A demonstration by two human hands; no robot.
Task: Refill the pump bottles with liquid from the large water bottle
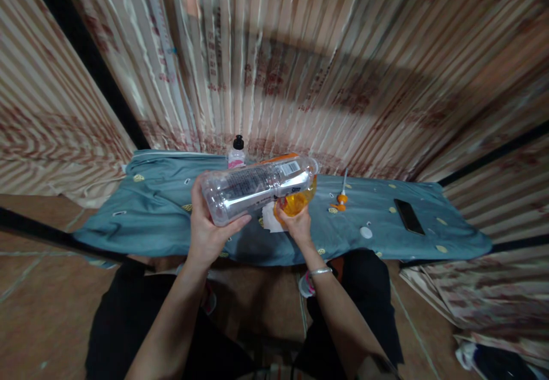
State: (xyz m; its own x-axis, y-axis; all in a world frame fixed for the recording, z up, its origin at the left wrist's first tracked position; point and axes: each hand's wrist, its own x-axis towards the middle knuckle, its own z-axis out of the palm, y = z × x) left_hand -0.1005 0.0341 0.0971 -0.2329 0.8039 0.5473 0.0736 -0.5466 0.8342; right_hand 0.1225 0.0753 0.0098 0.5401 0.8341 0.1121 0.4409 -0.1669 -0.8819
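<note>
Left hand (206,225) tilts a clear plastic bottle (257,190), its neck over an orange bottle (295,201) gripped by the right hand (297,224); on the teal cloth (163,214), a black-capped bottle (237,152) stands behind, an orange pump top (341,199) and black phone (409,216) lying rightward

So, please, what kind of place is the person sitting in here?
Probably a curtained-off corner of a home, though I cannot be certain. Striped curtains hang close behind, a patterned blue-green sheet covers a low bed or bench, and the brown floor looks tiled.
</note>
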